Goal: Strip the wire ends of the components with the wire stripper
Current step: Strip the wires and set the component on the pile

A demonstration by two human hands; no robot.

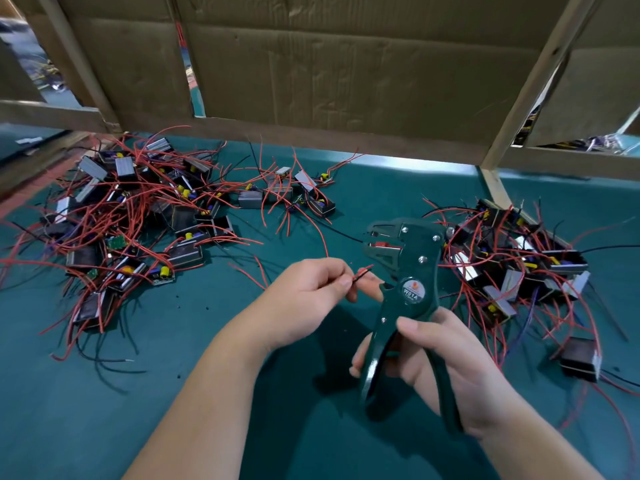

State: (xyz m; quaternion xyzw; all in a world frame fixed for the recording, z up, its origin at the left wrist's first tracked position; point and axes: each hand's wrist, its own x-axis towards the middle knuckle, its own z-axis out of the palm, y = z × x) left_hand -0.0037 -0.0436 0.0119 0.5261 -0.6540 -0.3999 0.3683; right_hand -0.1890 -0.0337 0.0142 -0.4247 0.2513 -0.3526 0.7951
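Left hand (308, 289) pinching wire ends (362, 271), right hand (440, 368) gripping wire stripper (405, 289)

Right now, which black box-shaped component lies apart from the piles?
The black box-shaped component at far right, alone on the green mat; others lie heaped.

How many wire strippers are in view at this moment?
1. The wire stripper is held by the right hand, jaws near the wires pinched by the left hand. Another could be hidden under the left heap or the right heap.
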